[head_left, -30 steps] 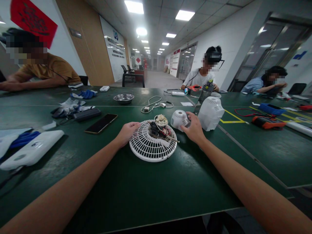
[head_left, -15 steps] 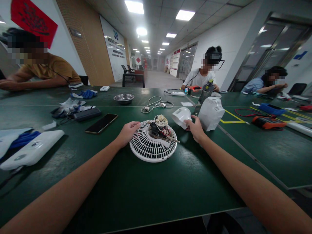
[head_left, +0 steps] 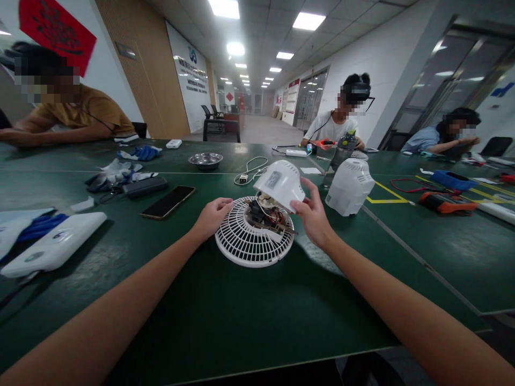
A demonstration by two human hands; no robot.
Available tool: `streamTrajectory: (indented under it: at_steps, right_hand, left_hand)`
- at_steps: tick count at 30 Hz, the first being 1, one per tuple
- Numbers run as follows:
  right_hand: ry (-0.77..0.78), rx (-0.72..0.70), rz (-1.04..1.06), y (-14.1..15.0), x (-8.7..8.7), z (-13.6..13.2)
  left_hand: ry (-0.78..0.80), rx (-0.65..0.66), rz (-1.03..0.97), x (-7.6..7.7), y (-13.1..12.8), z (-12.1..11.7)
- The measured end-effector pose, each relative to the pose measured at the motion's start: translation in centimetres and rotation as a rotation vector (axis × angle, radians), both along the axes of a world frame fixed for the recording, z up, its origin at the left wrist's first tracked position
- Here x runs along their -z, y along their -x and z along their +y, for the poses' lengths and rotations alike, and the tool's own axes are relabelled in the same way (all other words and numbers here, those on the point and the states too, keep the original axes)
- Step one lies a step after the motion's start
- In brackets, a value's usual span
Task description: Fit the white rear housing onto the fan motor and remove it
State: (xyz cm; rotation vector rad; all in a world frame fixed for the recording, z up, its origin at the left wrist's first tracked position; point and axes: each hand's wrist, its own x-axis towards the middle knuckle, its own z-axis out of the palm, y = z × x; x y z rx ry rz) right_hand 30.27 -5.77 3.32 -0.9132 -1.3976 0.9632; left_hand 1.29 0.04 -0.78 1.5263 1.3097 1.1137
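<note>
A round white fan grille point(head_left: 237, 247) lies flat on the green table. The fan motor point(head_left: 267, 217), with red wires and a pale gear part, rests on its middle. My left hand point(head_left: 212, 217) is closed on the grille's left rim, thumb and fingers at the edge. In my right hand point(head_left: 316, 214) is the white motor cover point(head_left: 280, 181), gripped by its right edge between thumb and fingers. The cover is held tilted above the motor and hides the motor's upper part. To the right stands a white plastic housing point(head_left: 349, 187), apart from my hand.
A phone point(head_left: 169, 202), a white power bank-like device point(head_left: 56, 244) and gloves point(head_left: 140, 153) lie on the left. Beyond the grille are a steel bowl point(head_left: 205, 160) and a white cable point(head_left: 251, 170). A bottle point(head_left: 340, 155) and an orange multimeter point(head_left: 446, 203) are right. Several people sit around.
My right hand has lifted the motor cover off the table, turned it over and carried it left above the motor. My left hand has stayed on the grille's rim.
</note>
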Motion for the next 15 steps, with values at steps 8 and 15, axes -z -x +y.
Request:
streamTrajectory:
  at_steps: [8, 15]
  right_hand:
    - [-0.259, -0.013, -0.543, 0.5, -0.1, -1.7]
    - [-0.377, -0.053, -0.571, -0.3, 0.5, -0.4]
  left_hand:
    - [-0.412, 0.161, 0.309, -1.4, -0.3, -1.2]
    - [-0.563, 0.320, 0.582, -3.2, -0.9, -2.6]
